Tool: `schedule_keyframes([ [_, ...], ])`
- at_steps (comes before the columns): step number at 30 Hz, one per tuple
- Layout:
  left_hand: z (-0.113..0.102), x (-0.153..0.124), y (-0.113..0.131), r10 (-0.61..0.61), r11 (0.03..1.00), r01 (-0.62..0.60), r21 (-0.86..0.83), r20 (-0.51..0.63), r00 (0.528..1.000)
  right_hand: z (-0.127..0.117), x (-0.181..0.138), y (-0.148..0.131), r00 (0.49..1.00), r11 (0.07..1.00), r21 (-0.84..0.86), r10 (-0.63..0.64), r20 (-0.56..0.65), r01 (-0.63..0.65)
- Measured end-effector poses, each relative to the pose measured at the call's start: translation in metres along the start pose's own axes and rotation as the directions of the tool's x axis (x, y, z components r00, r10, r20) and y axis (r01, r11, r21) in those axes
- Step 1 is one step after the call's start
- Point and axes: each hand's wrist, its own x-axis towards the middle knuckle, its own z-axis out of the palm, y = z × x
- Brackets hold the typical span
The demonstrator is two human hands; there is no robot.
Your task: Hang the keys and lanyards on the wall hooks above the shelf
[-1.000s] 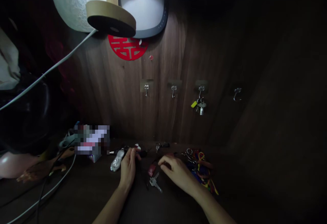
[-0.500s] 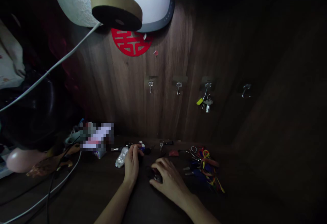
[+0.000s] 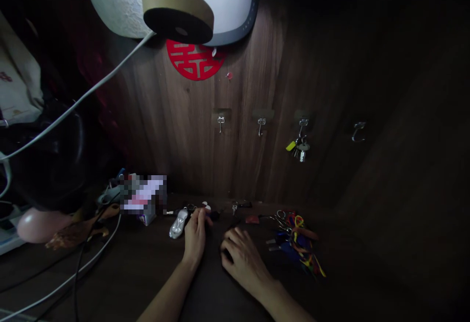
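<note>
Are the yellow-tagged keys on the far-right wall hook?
No, the yellow-tagged keys hang from the third wall hook from the left.

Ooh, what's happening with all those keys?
A person's left hand is by a shiny silver oval fob on the dark brown wooden surface; whether it holds anything is unclear. The right hand is cupped low, hiding anything beneath it. To its right lies a tangle of blue-headed metal keys and colourful cords. Another bunch of silver keys, with a yellow tag, hangs from a metal wall hook.
</note>
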Motion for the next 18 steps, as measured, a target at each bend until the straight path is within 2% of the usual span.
schedule_keyframes([
  [2,0.001,-0.002,-0.003,0.024,1.0,-0.025,0.005,0.024,0.999,-0.001,0.002,0.003,0.998,0.992,0.126,0.029,-0.064,-0.021],
  [4,0.001,-0.003,-0.003,0.034,0.999,-0.035,0.018,0.068,0.997,-0.003,0.005,0.006,0.985,0.927,0.362,0.144,-0.09,-0.103],
  [5,0.001,-0.004,-0.003,0.034,0.999,-0.037,0.024,0.101,0.994,-0.004,0.007,0.008,0.972,0.854,0.496,0.223,-0.076,-0.157],
  [8,0.003,-0.007,0.002,0.024,0.999,-0.032,0.029,0.236,0.971,-0.006,0.012,0.017,0.909,0.547,0.793,0.415,0.023,-0.269],
  [10,0.004,-0.01,0.007,0.023,0.999,-0.029,0.014,0.327,0.945,-0.007,0.015,0.022,0.875,0.384,0.882,0.481,0.061,-0.272],
  [12,0.006,-0.013,0.011,0.025,1.0,-0.021,-0.015,0.397,0.917,-0.008,0.017,0.026,0.854,0.284,0.923,0.514,0.081,-0.258],
  [15,0.009,-0.016,0.014,0.022,0.998,0.008,-0.062,0.465,0.885,-0.01,0.018,0.028,0.848,0.21,0.949,0.521,0.095,-0.235],
  [18,0.013,-0.016,0.012,0.027,0.995,0.021,-0.094,0.481,0.876,-0.012,0.018,0.028,0.841,0.171,0.959,0.531,0.104,-0.226],
])
